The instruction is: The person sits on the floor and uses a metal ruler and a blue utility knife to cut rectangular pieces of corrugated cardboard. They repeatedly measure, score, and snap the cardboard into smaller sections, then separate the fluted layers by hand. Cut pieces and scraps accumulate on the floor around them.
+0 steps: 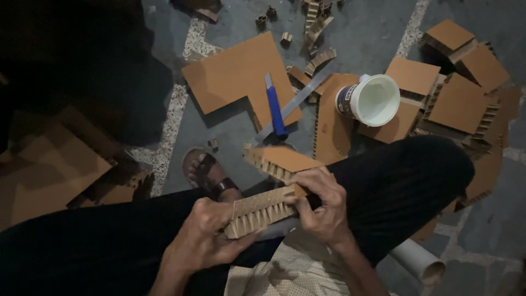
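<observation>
Both hands grip one honeycomb cardboard strip (pixel 263 211) over the lap: left hand (pixel 205 233) clamps its near end, right hand (pixel 323 208) pinches the far end, steadying it.

A brown honeycomb cardboard strip (pixel 263 212) lies nearly level, tilted up to the right, its open ribbed cells facing up and toward us. The left hand's fingers (pixel 219 215) wrap its lower left end; the right hand's fingers (pixel 315 183) pinch its upper right end, thumb underneath.
</observation>
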